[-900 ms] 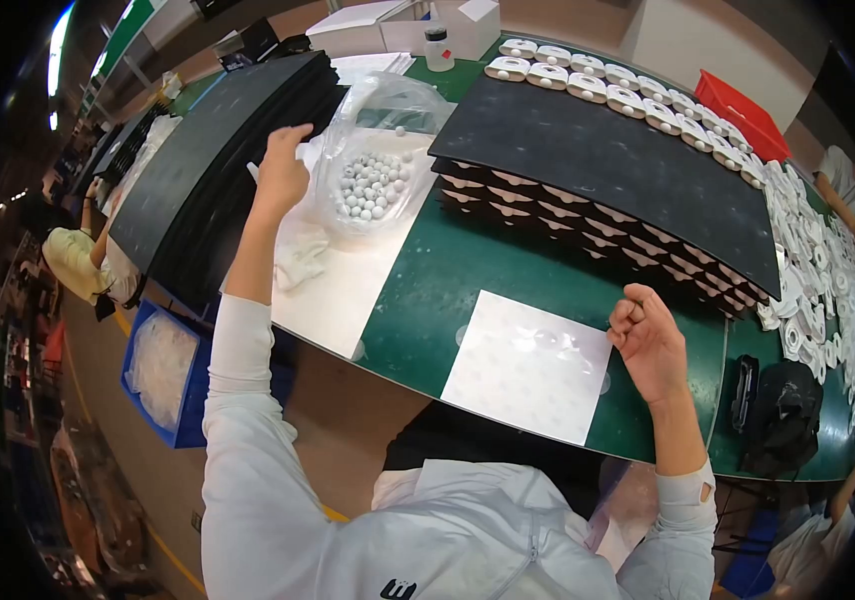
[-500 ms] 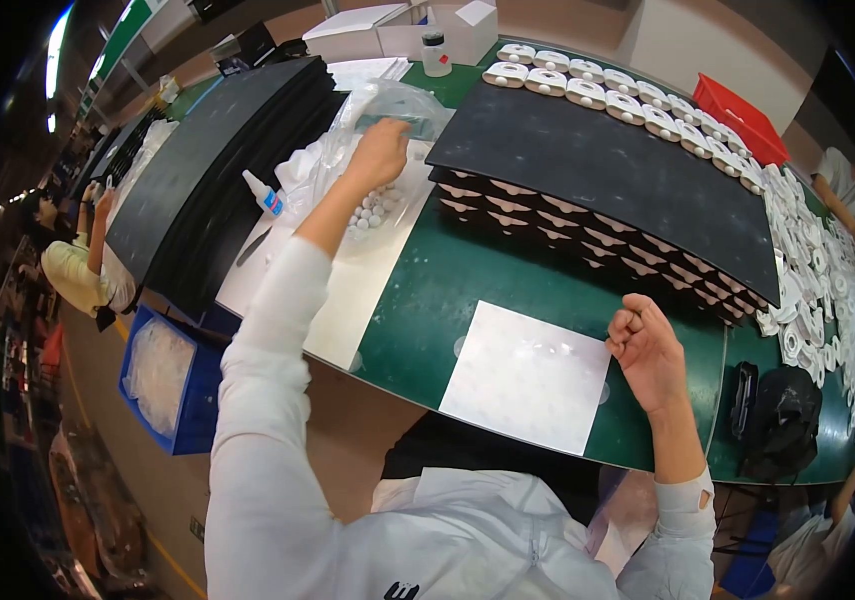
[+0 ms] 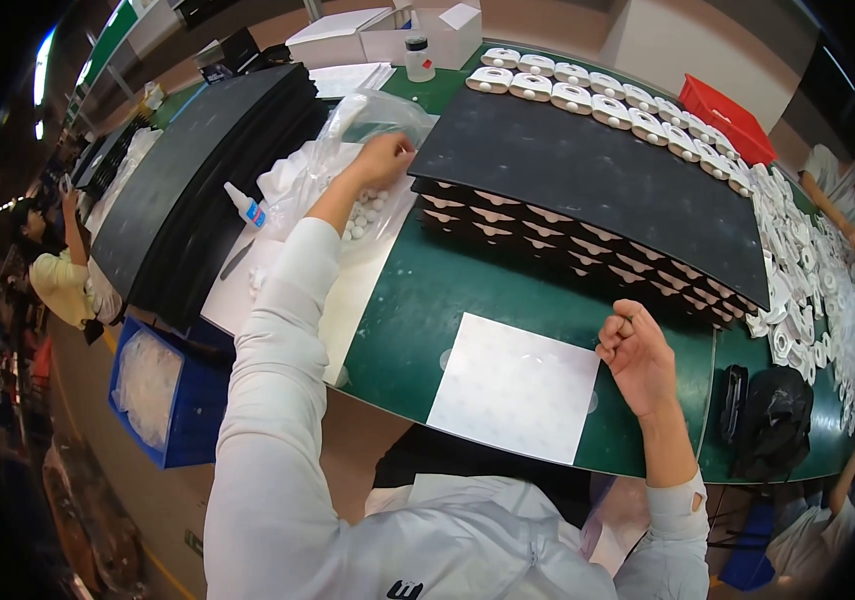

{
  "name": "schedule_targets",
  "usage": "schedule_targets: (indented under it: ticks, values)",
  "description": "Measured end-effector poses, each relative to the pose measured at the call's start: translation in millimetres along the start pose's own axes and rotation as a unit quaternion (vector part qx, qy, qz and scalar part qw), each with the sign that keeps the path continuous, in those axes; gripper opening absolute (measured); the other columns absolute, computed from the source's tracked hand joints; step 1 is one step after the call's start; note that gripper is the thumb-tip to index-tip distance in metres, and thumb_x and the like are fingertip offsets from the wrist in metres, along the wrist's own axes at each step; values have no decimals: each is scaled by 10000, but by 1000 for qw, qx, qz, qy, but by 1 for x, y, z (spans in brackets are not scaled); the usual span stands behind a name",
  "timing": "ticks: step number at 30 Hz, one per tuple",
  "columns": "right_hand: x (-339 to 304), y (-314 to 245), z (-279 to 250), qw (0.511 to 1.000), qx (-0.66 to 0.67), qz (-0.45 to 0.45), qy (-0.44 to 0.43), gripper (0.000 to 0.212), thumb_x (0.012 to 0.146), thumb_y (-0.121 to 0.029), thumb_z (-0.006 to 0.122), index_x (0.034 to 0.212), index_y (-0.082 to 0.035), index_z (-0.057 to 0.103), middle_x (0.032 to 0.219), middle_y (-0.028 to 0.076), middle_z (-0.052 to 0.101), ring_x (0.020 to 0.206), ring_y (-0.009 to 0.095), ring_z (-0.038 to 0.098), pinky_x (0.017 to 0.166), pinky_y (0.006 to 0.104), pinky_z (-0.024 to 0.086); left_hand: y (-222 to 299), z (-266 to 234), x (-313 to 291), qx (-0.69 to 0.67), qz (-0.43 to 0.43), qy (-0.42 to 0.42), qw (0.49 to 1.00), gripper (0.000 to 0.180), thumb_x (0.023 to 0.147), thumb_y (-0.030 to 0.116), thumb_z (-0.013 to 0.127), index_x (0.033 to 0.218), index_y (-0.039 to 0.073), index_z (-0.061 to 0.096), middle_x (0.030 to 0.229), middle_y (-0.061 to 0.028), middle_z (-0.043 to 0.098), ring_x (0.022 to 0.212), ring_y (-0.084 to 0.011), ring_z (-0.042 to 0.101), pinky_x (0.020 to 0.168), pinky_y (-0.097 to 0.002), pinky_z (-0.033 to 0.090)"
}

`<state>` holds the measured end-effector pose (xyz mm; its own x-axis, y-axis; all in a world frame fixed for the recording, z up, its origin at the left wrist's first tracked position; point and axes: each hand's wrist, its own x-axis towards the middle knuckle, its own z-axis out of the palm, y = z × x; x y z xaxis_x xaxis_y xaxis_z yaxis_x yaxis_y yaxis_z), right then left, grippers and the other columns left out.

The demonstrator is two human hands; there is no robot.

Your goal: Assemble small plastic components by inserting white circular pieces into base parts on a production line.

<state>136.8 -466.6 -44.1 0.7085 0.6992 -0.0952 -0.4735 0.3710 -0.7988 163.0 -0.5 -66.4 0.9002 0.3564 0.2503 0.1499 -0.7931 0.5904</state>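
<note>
Head view: L hand (image 3: 385,160) is in over the clear bag (image 3: 376,108), above the white balls (image 3: 366,212), fingertips drawn together; can't tell if a ball's pinched, tips too small to read. R hand (image 3: 638,355) is just beside the right edge of the white sheet (image 3: 515,388), fingers curled in, palm partly up; can't tell if anything's in it. Balls sit loose in the bag, left of the black boards (image 3: 588,170), on the green table (image 3: 403,340). Progress-wise: 2 rows of white pcs (image 3: 571,98) line the far edge of the top board, front row each w/ a round ball-like bit, so those are prob. done. More pcs show b/w the boards below, so several layers are prob. done too. Left over: a big heap of loose parts (image 3: 798,270) at right, near the red bin (image 3: 723,118), plus the balls in the bag. Glue-type bottle (image 3: 246,205) lies tilted left of the bag. Est.: well under way, lots to go; total qty unclear.
</note>
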Motion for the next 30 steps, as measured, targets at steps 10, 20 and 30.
schedule_targets:
  ticks: [10,20,30]
  values:
    - [0,0,1,1000,-2,-6,-3,232,873,-187,455,1056,-51,495,781,29,509,696,114,449,622,233,381,29,-26,-67,183,104,-103,972,228,839,227,493,943,27,526,904,-173,500,871,-341,512,769,-399,404]
    - [-1,0,-1,1000,-11,-4,-2,234,875,-189,458,1056,-45,494,794,25,505,705,110,451,639,232,391,43,-12,-95,227,83,-11,970,138,843,191,470,875,57,476,845,-163,545,792,-343,539,681,-436,416]
    - [-3,-1,1,1000,-6,-4,1,226,875,-189,463,1048,-49,500,798,28,506,715,114,440,643,232,387,52,-9,-100,307,65,74,947,255,838,284,487,752,60,576,642,-164,596,643,-352,579,601,-458,448]
